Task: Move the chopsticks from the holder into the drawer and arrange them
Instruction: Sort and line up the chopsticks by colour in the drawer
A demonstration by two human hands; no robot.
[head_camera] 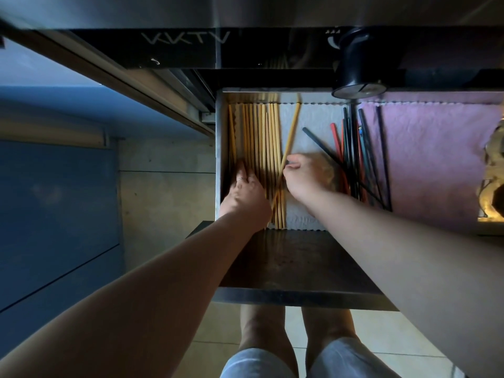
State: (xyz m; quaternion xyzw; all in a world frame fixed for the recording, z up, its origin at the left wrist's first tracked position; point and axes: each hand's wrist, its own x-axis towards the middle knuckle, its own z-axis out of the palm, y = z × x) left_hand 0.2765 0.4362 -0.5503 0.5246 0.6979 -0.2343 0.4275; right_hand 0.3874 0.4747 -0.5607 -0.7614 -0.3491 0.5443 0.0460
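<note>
An open metal drawer (219, 148) lined with white cloth holds several wooden chopsticks (266, 148) laid side by side along its left part. My left hand (244, 193) rests flat on their near ends, fingers spread. One wooden chopstick (292, 129) lies slanted across the row; my right hand (305, 177) pinches it near its middle. Further right lies a loose bunch of black and red chopsticks (354, 159), some crossing each other. A black holder (354, 64) stands on the counter above the drawer's back right corner.
A pink cloth (436, 159) lines the drawer's right section. A golden object (493, 170) sits at the far right edge. The drawer's dark front panel (294, 263) juts toward me above my legs. A blue cabinet face (54, 214) is on the left.
</note>
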